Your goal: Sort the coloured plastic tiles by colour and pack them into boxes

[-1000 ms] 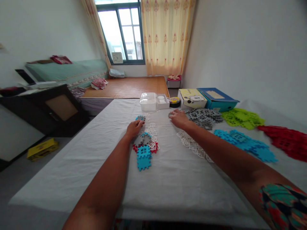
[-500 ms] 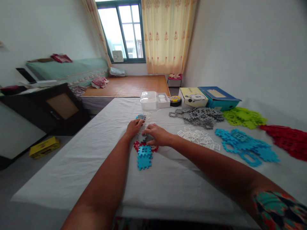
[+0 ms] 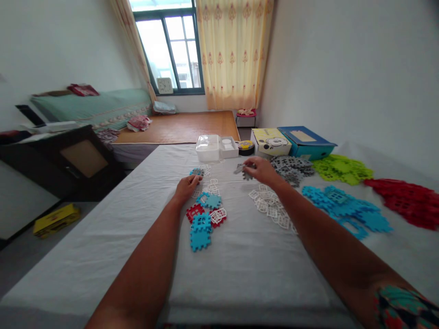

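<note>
My left hand (image 3: 187, 187) rests on the cloth with fingers curled together; what they hold, if anything, is hidden. Just beyond its fingertips lie blue and grey interlocking pieces (image 3: 196, 172). My right hand (image 3: 259, 170) is closed on a grey interlocking plastic tile (image 3: 239, 169), at the left end of the grey tile pile (image 3: 291, 170). Between my forearms, light-blue tiles (image 3: 210, 200), red tiles (image 3: 195, 213) and a brighter blue pair (image 3: 200, 230) lie close together. White window-frame pieces (image 3: 218, 215) partly cover the red on the right.
Right of centre spreads a white frame pile (image 3: 272, 208). Further right are blue (image 3: 343, 205), lime green (image 3: 343, 169) and red (image 3: 408, 201) tile piles. A clear plastic box (image 3: 207, 148), a cartoon box (image 3: 271, 142) and a blue box (image 3: 307, 141) stand at the back.
My right hand has moved right and away from the middle pieces to the grey pile. The light-blue tiles it covered now show. My left hand stays near the same pieces.
</note>
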The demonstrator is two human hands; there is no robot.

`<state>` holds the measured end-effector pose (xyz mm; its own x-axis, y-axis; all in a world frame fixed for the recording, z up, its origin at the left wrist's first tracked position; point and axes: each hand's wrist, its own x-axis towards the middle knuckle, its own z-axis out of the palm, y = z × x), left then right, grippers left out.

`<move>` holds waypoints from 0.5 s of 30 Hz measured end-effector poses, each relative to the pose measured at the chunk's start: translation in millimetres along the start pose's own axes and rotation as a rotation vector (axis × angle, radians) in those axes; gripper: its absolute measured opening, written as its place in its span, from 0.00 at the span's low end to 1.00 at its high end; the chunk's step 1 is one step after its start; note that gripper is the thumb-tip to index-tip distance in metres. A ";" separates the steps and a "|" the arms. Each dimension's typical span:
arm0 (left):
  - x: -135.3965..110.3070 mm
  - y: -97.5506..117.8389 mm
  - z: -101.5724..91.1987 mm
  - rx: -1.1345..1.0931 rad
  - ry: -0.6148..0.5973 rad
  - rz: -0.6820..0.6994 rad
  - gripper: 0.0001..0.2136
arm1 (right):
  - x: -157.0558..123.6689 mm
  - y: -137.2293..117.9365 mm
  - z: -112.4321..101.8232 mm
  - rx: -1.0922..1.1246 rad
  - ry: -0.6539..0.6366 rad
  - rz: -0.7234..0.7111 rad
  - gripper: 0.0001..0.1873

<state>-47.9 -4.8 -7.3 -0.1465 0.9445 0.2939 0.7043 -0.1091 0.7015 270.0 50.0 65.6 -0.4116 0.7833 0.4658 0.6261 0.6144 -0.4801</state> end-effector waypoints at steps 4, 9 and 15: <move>0.7 -0.6 -0.5 0.002 -0.010 0.009 0.23 | 8.6 62.0 -31.5 -0.190 0.127 0.249 0.21; 0.9 -0.5 -0.1 -0.011 -0.008 0.014 0.22 | 5.4 98.8 -43.7 -0.199 0.189 0.308 0.18; -0.6 2.8 -0.9 0.006 -0.004 -0.003 0.22 | 7.3 90.3 -41.0 -0.335 0.390 0.278 0.33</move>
<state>-46.5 -6.0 -4.9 -0.1454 0.9462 0.2891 0.7082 -0.1044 0.6982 350.7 107.3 56.1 0.0332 0.7794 0.6257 0.8770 0.2775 -0.3922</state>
